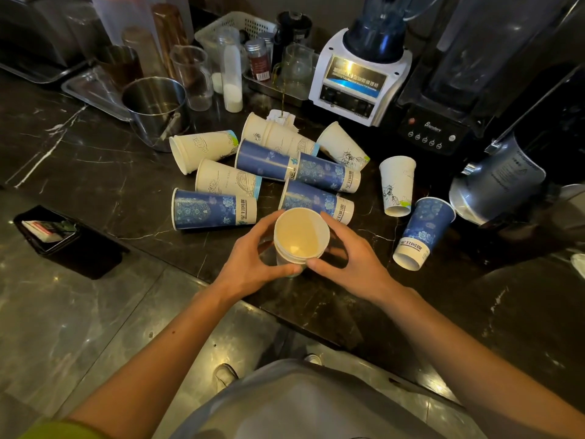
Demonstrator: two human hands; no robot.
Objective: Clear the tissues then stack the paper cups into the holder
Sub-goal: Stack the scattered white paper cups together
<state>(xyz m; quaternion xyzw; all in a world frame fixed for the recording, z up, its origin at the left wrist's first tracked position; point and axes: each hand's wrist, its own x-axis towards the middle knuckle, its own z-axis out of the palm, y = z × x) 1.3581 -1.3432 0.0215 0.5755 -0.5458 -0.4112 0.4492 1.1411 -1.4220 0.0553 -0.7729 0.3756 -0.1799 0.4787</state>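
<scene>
Both hands wrap a short stack of nested paper cups (300, 237), mouth up, at the near edge of the dark marble counter (95, 172). My left hand (253, 258) grips its left side and my right hand (348, 258) its right side. Beyond it, several blue and white paper cups lie on their sides in a heap (272, 166). A white cup (397, 185) and a blue cup (422, 232) stand upside down to the right. A crumpled tissue (280, 117) peeks out behind the heap. I cannot tell which object is the holder.
A steel pitcher (155, 109) and clear tumblers (193, 77) stand at the back left. A white blender (361, 77), a black blender (443, 122) and a steel jug (500, 182) line the right. A black box (60, 239) sits low on the left.
</scene>
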